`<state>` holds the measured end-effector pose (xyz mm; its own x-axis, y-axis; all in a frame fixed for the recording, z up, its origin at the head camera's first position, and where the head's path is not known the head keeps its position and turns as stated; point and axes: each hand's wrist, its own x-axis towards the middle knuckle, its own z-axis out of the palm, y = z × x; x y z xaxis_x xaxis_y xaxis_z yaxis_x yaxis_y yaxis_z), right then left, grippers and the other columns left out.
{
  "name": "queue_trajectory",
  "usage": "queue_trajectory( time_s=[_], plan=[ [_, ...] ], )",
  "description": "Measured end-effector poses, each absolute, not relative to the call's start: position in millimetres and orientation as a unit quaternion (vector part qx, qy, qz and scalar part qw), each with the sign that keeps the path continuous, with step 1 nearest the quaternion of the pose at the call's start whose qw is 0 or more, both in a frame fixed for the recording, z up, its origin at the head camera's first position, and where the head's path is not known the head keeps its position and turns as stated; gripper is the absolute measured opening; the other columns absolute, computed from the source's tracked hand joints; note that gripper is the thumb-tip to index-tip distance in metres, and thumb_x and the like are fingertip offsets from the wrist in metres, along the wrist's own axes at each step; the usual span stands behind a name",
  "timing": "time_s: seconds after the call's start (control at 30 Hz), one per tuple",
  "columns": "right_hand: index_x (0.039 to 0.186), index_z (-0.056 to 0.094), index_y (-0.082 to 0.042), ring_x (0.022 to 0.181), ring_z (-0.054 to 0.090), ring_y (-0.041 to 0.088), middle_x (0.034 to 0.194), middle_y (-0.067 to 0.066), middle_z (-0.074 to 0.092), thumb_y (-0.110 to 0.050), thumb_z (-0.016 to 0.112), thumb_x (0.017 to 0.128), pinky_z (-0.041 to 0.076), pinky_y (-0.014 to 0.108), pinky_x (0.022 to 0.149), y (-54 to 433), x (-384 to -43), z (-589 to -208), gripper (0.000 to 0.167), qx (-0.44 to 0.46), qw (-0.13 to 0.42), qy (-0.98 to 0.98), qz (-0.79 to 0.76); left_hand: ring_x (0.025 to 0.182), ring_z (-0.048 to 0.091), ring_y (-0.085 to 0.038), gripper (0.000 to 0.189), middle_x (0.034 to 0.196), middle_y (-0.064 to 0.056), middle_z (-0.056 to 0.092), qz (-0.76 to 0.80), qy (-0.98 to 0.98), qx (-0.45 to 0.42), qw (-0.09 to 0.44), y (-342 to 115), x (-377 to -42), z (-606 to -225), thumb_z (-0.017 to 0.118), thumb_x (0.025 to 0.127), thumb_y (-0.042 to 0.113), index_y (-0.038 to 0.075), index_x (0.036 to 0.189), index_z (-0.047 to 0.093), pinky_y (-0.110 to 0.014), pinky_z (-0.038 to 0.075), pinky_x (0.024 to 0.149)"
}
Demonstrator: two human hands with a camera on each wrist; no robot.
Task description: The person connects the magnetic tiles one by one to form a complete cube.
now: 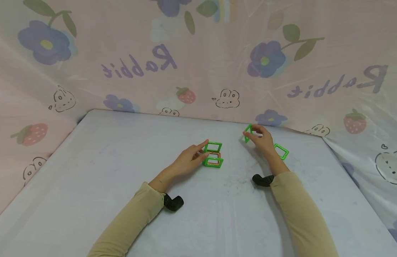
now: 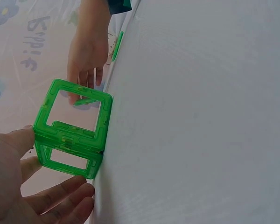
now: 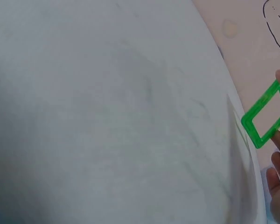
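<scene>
Green square-framed magnetic tiles stand joined as a box-like structure [image 1: 213,165], with an orange tile [image 1: 219,155] low inside it. My left hand [image 1: 189,158] holds the structure at its left side, thumb at the near wall and forefinger at the far one. Up close in the left wrist view, the green box [image 2: 102,126] sits between the thumb and fingers of my left hand [image 2: 18,186]. Further right, my right hand [image 1: 263,140] pinches one green square tile [image 1: 246,138], held on edge. The right wrist view shows this tile [image 3: 253,114] between thumb and fingers.
Another green square tile [image 1: 285,156] lies on the white-covered table [image 1: 230,214], just right of my right wrist. Printed fabric [image 1: 198,64] rises behind the table's back edge and along both sides. A black device [image 1: 174,202] sits on each wrist.
</scene>
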<state>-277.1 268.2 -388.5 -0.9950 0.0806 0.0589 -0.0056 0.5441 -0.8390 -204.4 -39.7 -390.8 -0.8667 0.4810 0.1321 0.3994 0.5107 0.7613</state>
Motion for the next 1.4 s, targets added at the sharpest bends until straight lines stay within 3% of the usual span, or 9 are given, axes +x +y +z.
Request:
queue_trajectory(
  time_s=[0.37, 0.97, 1.4],
  plan=[
    [0.136, 0.048, -0.004, 0.134, 0.036, 0.035, 0.139, 0.018, 0.048, -0.037, 0.067, 0.09, 0.032, 0.047, 0.107, 271, -273, -390, 0.059, 0.027, 0.032, -0.874, 0.484, 0.096, 0.057, -0.023, 0.055, 0.121, -0.016, 0.058, 0.425, 0.867, 0.254, 0.049, -41, -203, -391, 0.048, 0.101, 0.029, 0.014, 0.151, 0.031, -0.038, 0.047, 0.086],
    [0.143, 0.041, -0.009, 0.134, 0.041, 0.034, 0.145, 0.015, 0.042, -0.037, 0.067, 0.09, 0.035, 0.053, 0.107, 269, -263, -388, 0.066, 0.052, -0.03, -0.855, 0.516, 0.095, 0.058, -0.022, 0.055, 0.12, -0.016, 0.058, 0.43, 0.862, 0.266, 0.045, -41, -203, -391, 0.049, 0.101, 0.028, 0.014, 0.151, 0.03, -0.036, 0.047, 0.086],
    [0.142, 0.042, -0.011, 0.132, 0.046, 0.03, 0.143, 0.011, 0.045, -0.036, 0.068, 0.089, 0.037, 0.051, 0.105, 263, -258, -387, 0.064, 0.074, -0.035, -0.847, 0.525, 0.096, 0.058, -0.022, 0.056, 0.119, -0.016, 0.058, 0.43, 0.862, 0.262, 0.048, -41, -203, -391, 0.049, 0.102, 0.028, 0.012, 0.151, 0.029, -0.037, 0.048, 0.087]
  ],
)
